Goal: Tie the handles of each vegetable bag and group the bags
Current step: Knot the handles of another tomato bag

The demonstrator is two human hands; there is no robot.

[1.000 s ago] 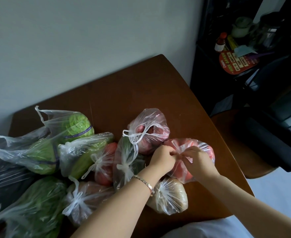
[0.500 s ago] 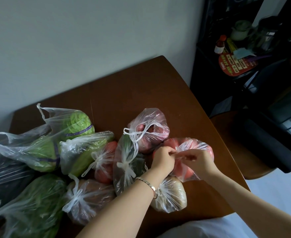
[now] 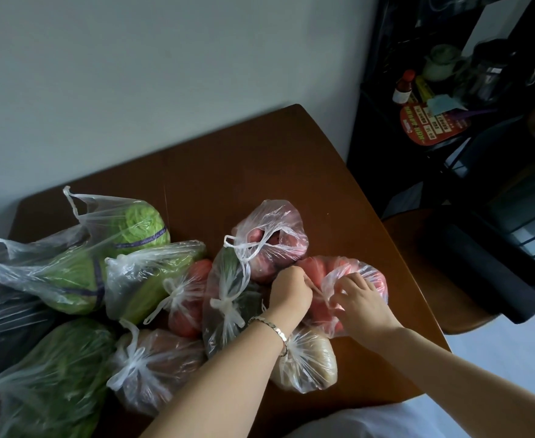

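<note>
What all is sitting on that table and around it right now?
table: one, brown wood, against the pale wall
tomato bag: one, clear with red contents, table's right side
pink-red produce bag: one, clear, just behind the tomato bag
dark green vegetable bag: one, knotted, left of the hands
small red bag: one, knotted, farther left
green vegetable bags: several, clear, table's left side; exact count unclear
brown produce bag: one, knotted, near edge
tan produce bag: one, knotted, below the left wrist
shelf: one, black, right of the table
bottle: one, red cap, on the shelf
bracelet: one, silver, left wrist
left hand: grips the tomato bag's plastic
right hand: pinches the same bag
</note>
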